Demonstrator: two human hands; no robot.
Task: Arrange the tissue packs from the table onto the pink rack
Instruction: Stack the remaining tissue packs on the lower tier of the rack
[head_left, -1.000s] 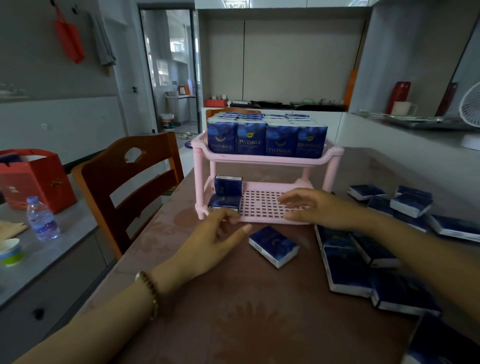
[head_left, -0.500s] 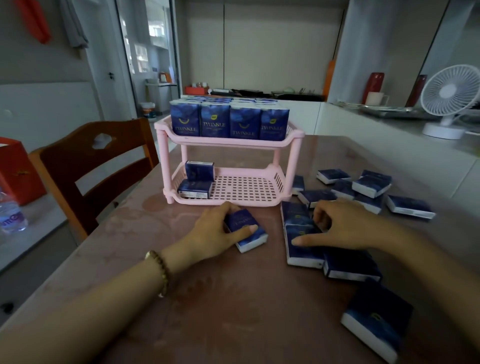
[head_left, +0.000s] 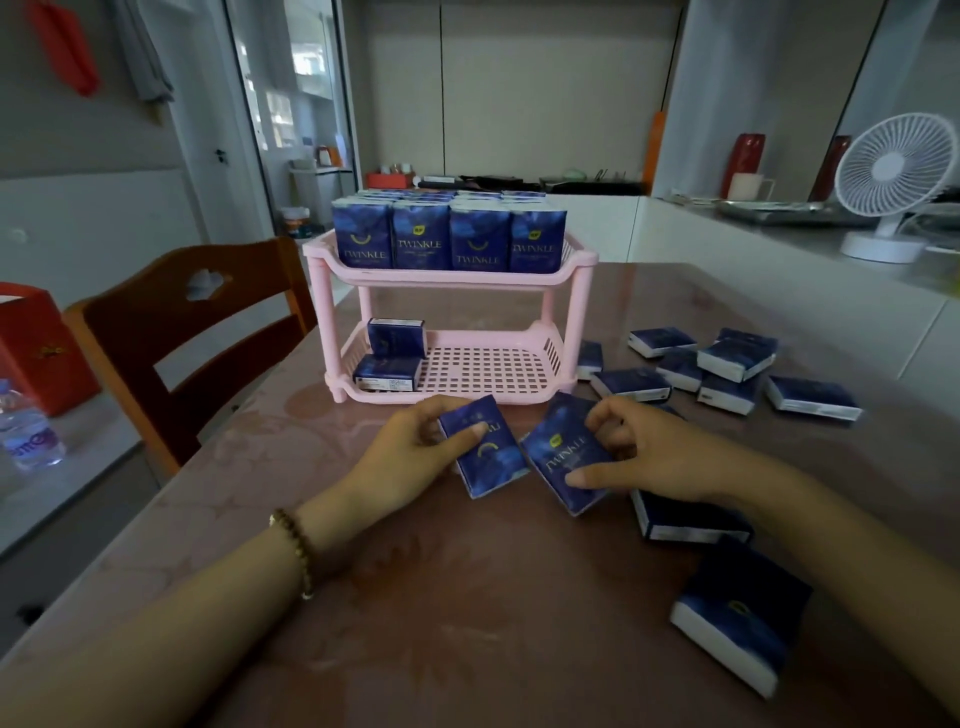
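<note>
Head view: I see the left hand (head_left: 410, 457) gripping the left pack (head_left: 493, 462), thumb across its blue face and fingers curled behind. The right hand (head_left: 654, 457) pinches the right pack (head_left: 563, 462), thumb near its lower edge and fingers curled over the top. Both packs are tilted side by side, just in front of the pink rack (head_left: 452, 280). Its top shelf is filled with upright packs (head_left: 447, 239). Its lower shelf holds 2 lower packs (head_left: 389, 374) at the left end, 1 behind the other. Loose packs (head_left: 727, 364) lie scattered on the tabletop (head_left: 467, 597) to the right, and 1 near pack (head_left: 737, 634) lies beside the right forearm. A chair (head_left: 182, 332) stands at the left.
</note>
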